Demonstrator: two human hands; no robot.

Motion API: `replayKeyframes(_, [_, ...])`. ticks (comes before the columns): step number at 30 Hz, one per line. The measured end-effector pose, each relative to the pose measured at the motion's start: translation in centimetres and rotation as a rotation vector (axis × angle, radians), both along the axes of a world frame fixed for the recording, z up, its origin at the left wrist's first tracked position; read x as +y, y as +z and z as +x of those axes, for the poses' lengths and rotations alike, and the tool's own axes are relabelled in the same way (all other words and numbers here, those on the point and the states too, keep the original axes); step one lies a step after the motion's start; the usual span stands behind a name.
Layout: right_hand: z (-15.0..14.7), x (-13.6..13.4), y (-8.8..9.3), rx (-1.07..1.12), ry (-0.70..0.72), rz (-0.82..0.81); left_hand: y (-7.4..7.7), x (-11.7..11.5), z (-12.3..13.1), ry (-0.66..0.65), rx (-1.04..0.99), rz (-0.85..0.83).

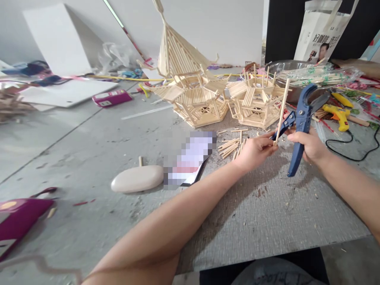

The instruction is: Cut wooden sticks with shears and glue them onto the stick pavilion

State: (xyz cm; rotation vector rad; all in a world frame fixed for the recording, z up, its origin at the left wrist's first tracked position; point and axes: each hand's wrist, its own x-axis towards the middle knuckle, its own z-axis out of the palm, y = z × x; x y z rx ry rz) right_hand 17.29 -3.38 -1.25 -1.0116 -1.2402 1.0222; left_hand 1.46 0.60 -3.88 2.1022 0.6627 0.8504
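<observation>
My left hand (257, 152) is closed, pinching the lower end of a thin wooden stick (282, 109) that stands nearly upright. My right hand (310, 146) is wrapped round the handle of a blue pipe cutter (302, 113), its hooked jaw pointing up. A smaller dark-blue part (286, 124) with a screw lies between the hands, behind the stick; how it joins the cutter is partly hidden. Short cut sticks (228, 148) lie on the table just left of my left hand. Behind my hands stand stick-built frames, one a low polygonal structure (257, 113) with upright posts.
Another stick structure (204, 114) sits beside it, with a pointed stick roof (178, 51) behind. A phone (192, 158) and a pale oval case (138, 179) lie left. At right are a yellow glue gun (338, 114) with cord, a metal bowl (299, 93) and bagged sticks (320, 75).
</observation>
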Motion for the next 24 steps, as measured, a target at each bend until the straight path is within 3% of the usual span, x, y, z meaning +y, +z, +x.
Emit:
replayKeyframes(3, [1.0,0.7,-0.4,-0.054,-0.115,0.092,-0.7,0.1,0.1,0.039,0.003,-0.032])
replayKeyframes(7, [1.5,1.2,-0.8,-0.121,-0.184,0.066,-1.1,0.5,0.0,0.056,0.144,-0.127])
replayKeyframes(11, [1.5,1.2,-1.0,-0.160,-0.158,0.051,-0.9,0.7,-0.2,0.044,0.216,-0.207])
replayKeyframes(17, [1.7,1.3,-1.4,-0.191,-0.153,0.112,-1.1,0.9,-0.4,-0.002,0.209,-0.148])
replayKeyframes(24, [1.7,1.0,-1.2,-0.232,-0.174,0.110,-1.9,1.2,-0.2,-0.034,0.060,-0.318])
